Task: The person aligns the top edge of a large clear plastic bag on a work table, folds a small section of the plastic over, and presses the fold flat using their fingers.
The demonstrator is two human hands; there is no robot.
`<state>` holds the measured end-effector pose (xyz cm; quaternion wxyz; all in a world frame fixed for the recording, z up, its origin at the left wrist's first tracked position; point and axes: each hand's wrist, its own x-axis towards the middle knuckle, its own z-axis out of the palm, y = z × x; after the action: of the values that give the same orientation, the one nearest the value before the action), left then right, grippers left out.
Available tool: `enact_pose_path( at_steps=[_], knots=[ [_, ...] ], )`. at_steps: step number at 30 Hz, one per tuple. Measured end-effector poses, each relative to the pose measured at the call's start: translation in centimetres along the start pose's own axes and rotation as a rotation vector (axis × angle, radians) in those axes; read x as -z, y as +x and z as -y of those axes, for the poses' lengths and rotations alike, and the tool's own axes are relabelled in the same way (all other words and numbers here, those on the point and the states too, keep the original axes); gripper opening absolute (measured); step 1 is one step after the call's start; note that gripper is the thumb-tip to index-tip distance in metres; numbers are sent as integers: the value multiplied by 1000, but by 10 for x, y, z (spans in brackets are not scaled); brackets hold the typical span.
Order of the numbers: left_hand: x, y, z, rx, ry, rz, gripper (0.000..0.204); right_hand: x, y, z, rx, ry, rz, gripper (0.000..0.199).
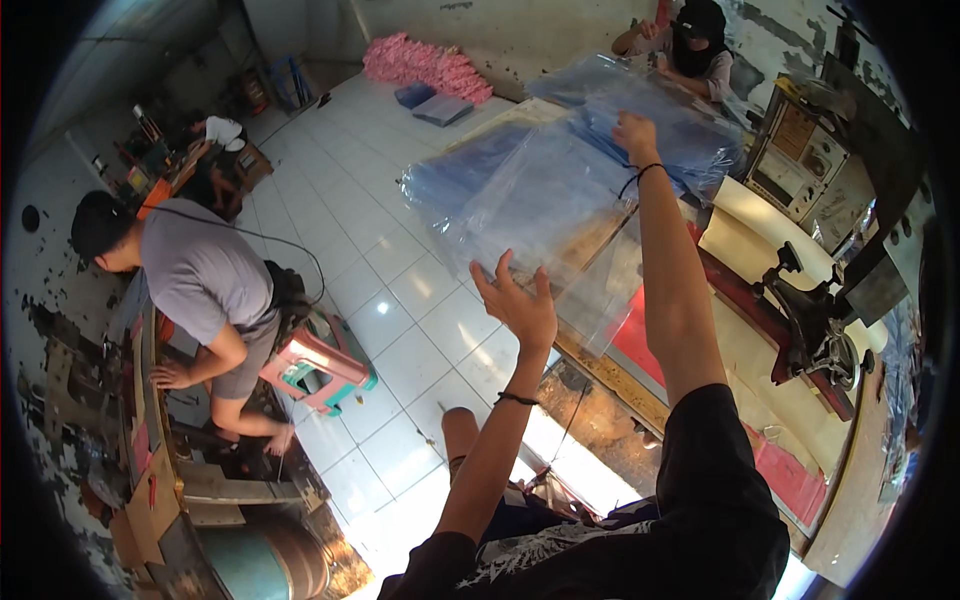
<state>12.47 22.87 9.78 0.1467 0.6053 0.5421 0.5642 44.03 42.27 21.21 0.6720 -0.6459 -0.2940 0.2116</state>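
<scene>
A stack of large clear plastic sheets (540, 185) lies spread over a work table (650, 340) with a red surface patch. My left hand (520, 300) is raised at the near edge of the sheets, fingers spread, touching or just under the plastic. My right hand (635, 130) reaches far forward and rests on top of the stack, fingers curled onto the plastic. Both wrists wear thin black bands. I cannot tell whether either hand truly grips the sheets.
A person in a grey shirt (200, 270) bends over a bench at left beside a pink and green stool (320, 370). Another person (690, 45) sits at the far side of the table. A black machine (820, 320) stands at right. Pink bundles (425, 65) lie on the white tiled floor.
</scene>
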Motion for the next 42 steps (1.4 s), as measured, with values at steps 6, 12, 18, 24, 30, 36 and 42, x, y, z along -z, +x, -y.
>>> enact_pose_path(
  at_steps=[6, 12, 18, 24, 30, 36, 42],
  knots=[
    [16, 3, 14, 53, -53, -14, 56, -28, -110, 17, 163, -708, 635, 73],
    [0, 2, 2, 108, -215, -113, 68, 14, -157, 47, 664, -854, 512, 43],
    [12, 6, 16, 222, -100, -4, 69, 55, -265, 157, 904, -833, 435, 35],
    [58, -8, 2, 255, -711, 180, 49, 162, -345, 179, 614, -554, 370, 25],
    [96, -58, -66, 244, -1200, 567, 15, 271, -435, 135, 265, -349, 117, 28],
    [98, -83, -107, 282, -1197, 879, 15, 340, -525, 98, 167, -332, -122, 27],
    [72, -109, -111, 378, -1324, 1312, 19, 367, -541, 81, 172, -269, -314, 23]
  ],
)
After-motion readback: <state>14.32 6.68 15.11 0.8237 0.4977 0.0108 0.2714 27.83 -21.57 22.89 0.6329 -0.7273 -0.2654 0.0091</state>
